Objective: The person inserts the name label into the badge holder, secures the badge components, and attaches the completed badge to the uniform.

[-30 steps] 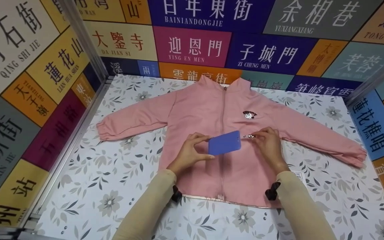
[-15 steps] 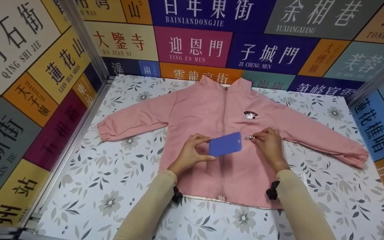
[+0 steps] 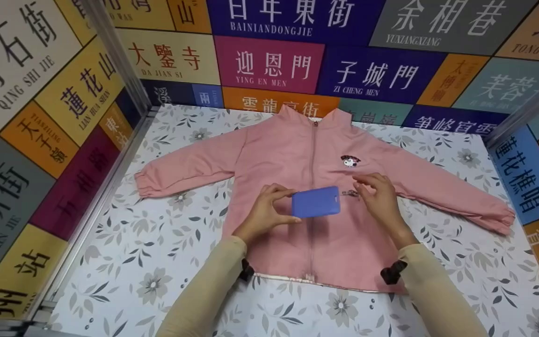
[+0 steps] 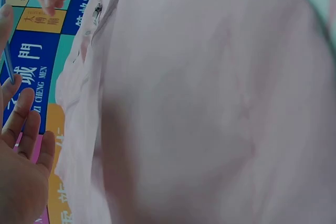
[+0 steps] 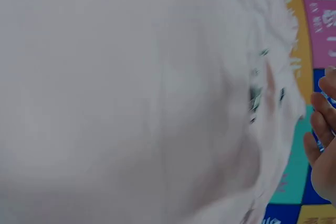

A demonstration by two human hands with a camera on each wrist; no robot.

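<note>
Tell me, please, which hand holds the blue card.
The left hand pinches the card at one end; the right hand is beyond the other end, not touching the card.

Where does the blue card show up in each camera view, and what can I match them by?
Head: blue card just right of the middle, gripped by the left hand.
Left wrist: blue card seen edge-on at the far left, upper half.
Right wrist: I can't make it out.
Shared landmark: the pink jacket, paler in both wrist views.
</note>
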